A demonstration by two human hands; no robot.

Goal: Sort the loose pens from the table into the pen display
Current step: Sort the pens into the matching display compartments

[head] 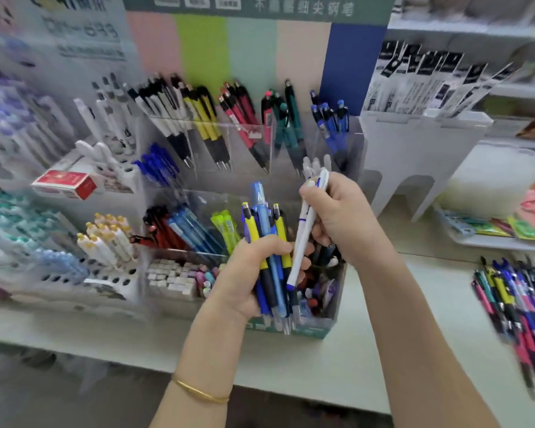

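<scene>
Our right hand [337, 211] grips a white pen [305, 233] with a blue tip, just in front of the lower bins of the pen display [254, 57]. Beside it, our left hand [250, 273] clenches a bundle of yellow and blue pens [267, 223]. More loose pens [513, 298] lie on the table [337, 366], well right of the display.

counts: left hand [247, 273] 1, right hand [337, 211] 1. white pen [303, 239]: 1. yellow pens [251, 225] in left bundle: 2; blue pens [264, 217] overlap, uncountable. loose pen pile [513, 301] on worktop [322, 366]: 1. red box [65, 183]: 1. bangle [198, 392]: 1.
</scene>
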